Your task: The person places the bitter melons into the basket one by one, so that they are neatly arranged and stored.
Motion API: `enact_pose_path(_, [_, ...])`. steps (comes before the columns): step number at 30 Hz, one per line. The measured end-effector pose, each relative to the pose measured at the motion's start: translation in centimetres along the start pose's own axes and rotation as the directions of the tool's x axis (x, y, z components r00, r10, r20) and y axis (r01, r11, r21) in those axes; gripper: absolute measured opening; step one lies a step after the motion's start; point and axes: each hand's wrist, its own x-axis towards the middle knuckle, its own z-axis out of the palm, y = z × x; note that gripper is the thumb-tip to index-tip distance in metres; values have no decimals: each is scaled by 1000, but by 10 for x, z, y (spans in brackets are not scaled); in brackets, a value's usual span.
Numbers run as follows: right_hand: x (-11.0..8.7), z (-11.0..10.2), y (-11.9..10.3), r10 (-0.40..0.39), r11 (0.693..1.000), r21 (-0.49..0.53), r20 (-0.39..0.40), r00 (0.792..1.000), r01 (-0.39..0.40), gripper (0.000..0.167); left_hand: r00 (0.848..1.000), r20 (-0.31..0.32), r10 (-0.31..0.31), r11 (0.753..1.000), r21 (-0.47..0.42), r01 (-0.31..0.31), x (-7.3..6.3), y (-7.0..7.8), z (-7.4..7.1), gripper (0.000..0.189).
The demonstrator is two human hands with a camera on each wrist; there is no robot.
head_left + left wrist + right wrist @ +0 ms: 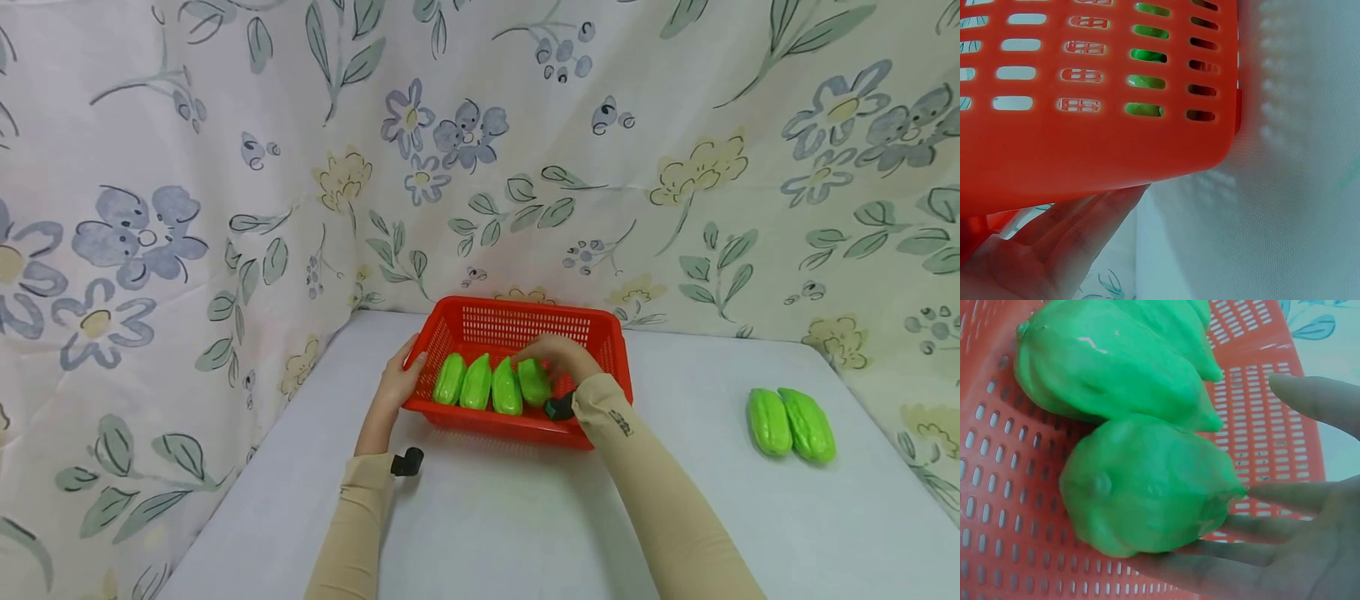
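Observation:
A red slotted plastic basket [495,423] stands on the white table, with glossy, ridged green fruits [476,383] side by side in it. My left hand [397,379] holds the basket's left rim. In the left wrist view, the fingers [1094,225] of that hand lie against the outer wall below the rim. Inside the basket, my right hand [558,354] is at the rightmost green fruit [1154,484]. Its fingers, fairly straight, touch that fruit's side and pointed tip, while the thumb [1310,397] stays apart from it.
Two more green fruits [791,425] lie together on the table [697,500], well to the right of the basket. A floral cloth [525,233] hangs behind the table and along its left side.

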Motion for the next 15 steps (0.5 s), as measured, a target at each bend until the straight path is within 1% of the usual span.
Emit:
enact_pose_path(4, [-3,0,0,4,999,-41,8,1000,-4,53,1000,-1,-1,1000,3,1,1,-1,0,56])
enact_pose_path(9, [-7,0,-1,-7,998,-55,12,1000,8,54,1000,-5,0,1000,7,0,2,-3,0,56])
enact_pose_path(12, [-8,1,-3,-31,998,-61,34,999,33,53,1000,-5,12,1000,1,-12,2,-3,1,56])
enact_pose_path(15, [-7,1,-4,-67,992,-104,63,996,73,52,1000,-2,20,1000,-9,-20,0,-2,1,56])
